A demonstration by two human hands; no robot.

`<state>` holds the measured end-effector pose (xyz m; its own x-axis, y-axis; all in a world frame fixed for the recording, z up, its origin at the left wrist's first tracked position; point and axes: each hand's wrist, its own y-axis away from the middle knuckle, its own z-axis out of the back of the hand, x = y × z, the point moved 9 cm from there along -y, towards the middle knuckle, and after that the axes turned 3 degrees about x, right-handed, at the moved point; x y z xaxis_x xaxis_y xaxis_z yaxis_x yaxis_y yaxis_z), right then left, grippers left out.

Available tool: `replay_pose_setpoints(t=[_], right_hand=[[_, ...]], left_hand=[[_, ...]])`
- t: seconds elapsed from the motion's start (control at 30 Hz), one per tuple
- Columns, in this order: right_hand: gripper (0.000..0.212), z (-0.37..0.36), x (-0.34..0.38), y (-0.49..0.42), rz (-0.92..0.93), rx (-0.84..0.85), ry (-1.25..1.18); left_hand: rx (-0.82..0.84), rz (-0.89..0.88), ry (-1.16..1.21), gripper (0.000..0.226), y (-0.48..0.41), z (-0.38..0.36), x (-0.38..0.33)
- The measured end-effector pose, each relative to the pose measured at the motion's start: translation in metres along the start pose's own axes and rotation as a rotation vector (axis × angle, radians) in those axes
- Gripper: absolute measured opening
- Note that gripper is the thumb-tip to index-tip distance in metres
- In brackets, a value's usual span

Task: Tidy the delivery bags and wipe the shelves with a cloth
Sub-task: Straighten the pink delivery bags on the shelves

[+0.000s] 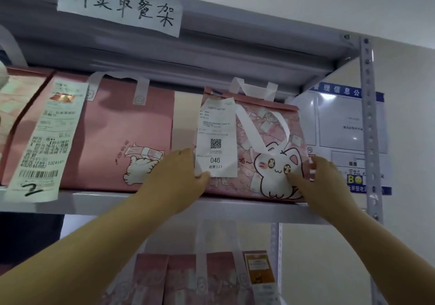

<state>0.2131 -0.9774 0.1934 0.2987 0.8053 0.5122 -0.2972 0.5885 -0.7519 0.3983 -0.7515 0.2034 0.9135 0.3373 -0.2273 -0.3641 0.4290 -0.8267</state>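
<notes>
A pink delivery bag with a white cat drawing (266, 139) stands at the right end of the middle shelf (98, 202). A white receipt numbered 046 (217, 137) hangs on its front. My left hand (179, 175) grips the bag's lower left edge, thumb on the receipt's bottom. My right hand (320, 177) grips the bag's lower right edge, thumb across the cat. A second, plainer pink bag (117, 135) stands to the left, touching it. No cloth is in view.
Another pink bag with a long receipt marked 2 (44, 139) sits at the far left. A handwritten paper sign (122, 5) hangs from the top shelf. The perforated upright post (370, 128) stands right of my hand. More bags (207, 278) stand on the shelf below.
</notes>
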Motion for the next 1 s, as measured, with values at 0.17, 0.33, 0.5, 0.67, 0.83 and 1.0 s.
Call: replay_pose_setpoints(t=[0.17, 0.33, 0.5, 0.67, 0.83, 1.0], right_hand=[[0.025, -0.004, -0.003, -0.001, 0.059, -0.001, -0.084], [0.037, -0.002, 0.002, 0.006, 0.099, -0.043, -0.134], [0.041, -0.003, 0.012, 0.011, 0.130, -0.042, -0.166], [0.045, -0.003, 0.018, 0.013, 0.142, -0.032, -0.110], [0.054, 0.011, 0.023, 0.017, 0.159, -0.062, 0.110], [0.045, 0.034, 0.045, 0.031, 0.236, -0.185, 0.156]], left_hand=[[-0.047, 0.015, 0.049, 0.021, 0.004, 0.003, 0.000], [-0.083, 0.030, 0.131, 0.029, 0.011, 0.013, 0.009], [-0.121, 0.016, 0.100, 0.030, 0.017, 0.025, 0.015], [-0.118, 0.001, 0.017, 0.033, 0.019, 0.028, 0.013], [-0.191, -0.081, -0.135, 0.038, 0.030, 0.042, 0.000], [-0.180, -0.161, -0.212, 0.038, 0.041, 0.062, -0.004]])
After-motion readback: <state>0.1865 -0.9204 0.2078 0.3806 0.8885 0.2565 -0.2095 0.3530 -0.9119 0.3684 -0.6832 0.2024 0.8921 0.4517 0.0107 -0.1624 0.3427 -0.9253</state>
